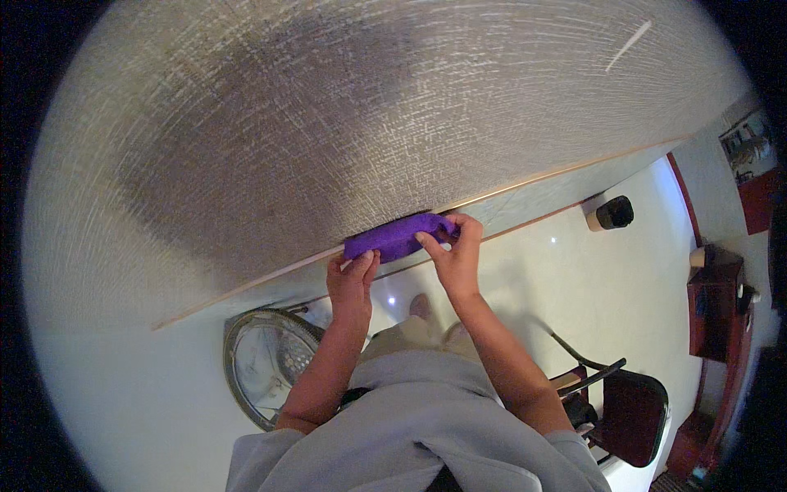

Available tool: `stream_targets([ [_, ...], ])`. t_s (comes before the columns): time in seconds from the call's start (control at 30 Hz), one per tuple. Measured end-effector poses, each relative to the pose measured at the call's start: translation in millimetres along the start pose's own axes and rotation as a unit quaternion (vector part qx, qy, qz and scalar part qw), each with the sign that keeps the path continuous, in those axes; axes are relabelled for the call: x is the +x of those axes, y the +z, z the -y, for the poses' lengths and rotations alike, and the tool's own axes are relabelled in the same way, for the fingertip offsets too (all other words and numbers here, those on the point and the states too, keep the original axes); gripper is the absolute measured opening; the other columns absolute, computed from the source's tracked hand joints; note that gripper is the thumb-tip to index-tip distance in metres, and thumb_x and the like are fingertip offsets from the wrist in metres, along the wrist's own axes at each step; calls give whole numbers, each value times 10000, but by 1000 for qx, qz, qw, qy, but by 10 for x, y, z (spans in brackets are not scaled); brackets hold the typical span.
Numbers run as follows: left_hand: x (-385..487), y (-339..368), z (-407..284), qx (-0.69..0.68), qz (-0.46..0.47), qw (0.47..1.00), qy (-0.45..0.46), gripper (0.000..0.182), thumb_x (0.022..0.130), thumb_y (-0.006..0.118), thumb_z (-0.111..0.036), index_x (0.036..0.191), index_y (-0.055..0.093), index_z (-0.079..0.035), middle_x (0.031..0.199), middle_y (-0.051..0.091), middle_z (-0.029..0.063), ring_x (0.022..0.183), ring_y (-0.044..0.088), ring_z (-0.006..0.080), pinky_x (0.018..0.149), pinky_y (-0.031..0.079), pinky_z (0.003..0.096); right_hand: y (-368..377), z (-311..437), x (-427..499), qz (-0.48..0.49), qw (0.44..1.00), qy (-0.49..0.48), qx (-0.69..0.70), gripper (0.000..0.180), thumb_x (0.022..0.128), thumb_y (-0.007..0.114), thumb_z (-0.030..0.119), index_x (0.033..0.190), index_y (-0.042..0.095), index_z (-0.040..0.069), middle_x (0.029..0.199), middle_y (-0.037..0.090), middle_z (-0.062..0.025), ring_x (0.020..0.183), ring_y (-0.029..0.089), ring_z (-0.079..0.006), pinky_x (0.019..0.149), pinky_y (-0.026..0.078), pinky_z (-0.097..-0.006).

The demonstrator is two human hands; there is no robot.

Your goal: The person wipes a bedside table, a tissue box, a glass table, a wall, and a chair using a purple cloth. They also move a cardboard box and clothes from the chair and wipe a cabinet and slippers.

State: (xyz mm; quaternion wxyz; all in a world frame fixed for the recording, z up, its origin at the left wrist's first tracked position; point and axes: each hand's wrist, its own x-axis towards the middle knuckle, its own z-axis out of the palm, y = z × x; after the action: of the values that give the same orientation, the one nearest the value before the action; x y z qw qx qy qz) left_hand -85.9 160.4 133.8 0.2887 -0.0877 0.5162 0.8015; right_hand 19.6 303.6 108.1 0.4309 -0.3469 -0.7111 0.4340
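Observation:
A folded purple cloth (396,238) lies lengthwise along the thin trim strip (522,182) at the lower edge of a textured wall panel. My left hand (352,277) pinches the cloth's left end between thumb and fingers. At its right end my right hand (458,252) grips it, with the thumb on the near side and the fingers curled over the far side. The part of the trim behind the cloth is hidden. Above the cloth, the textured wall surface (276,141) shows a large dark area.
A round glass-topped table (255,363) with a metal rim stands at lower left. To the right are a small bin with a black liner (615,212), a dark red chair (636,418) and dark red wooden furniture (713,313). My feet are on the pale floor (553,283) below the wall.

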Motion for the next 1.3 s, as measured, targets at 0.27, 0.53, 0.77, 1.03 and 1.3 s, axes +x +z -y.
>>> stream_targets([
  [0.27,186,1,-95,-71,21,987,-140,224,911,642,-44,1095,552,45,1114,628,140,1041,639,245,953,571,379,270,-7,11,-45,969,235,63,488,698,885,215,923,494,28,925,499,-99,827,495,-219,772,451,-328],
  [0.53,63,200,-110,-153,111,935,-301,261,984,543,-91,1174,527,86,1188,612,190,1110,612,291,1004,539,409,78,206,217,-138,988,33,-67,436,706,862,127,895,479,40,875,478,-76,778,473,-199,720,446,-324],
  [0.77,240,177,25,-188,36,924,-330,236,970,544,-44,1155,521,101,1189,605,209,1101,613,303,993,548,446,-83,71,274,-96,991,52,-79,467,675,880,145,931,507,28,982,525,-121,880,528,-250,781,468,-346],
  [1.03,133,296,-37,-158,79,954,-241,205,971,576,-89,1073,566,89,1090,652,187,1037,629,294,1014,528,409,-192,241,369,-101,993,-8,-64,387,715,823,92,966,536,25,1018,525,-148,934,543,-301,805,468,-384],
  [1.3,69,-273,-425,-63,-50,982,-172,145,895,683,-98,980,590,-27,945,650,117,842,665,212,698,605,285,115,427,9,42,993,10,-113,359,752,826,186,880,532,24,898,534,-155,737,563,-346,656,492,-420],
])
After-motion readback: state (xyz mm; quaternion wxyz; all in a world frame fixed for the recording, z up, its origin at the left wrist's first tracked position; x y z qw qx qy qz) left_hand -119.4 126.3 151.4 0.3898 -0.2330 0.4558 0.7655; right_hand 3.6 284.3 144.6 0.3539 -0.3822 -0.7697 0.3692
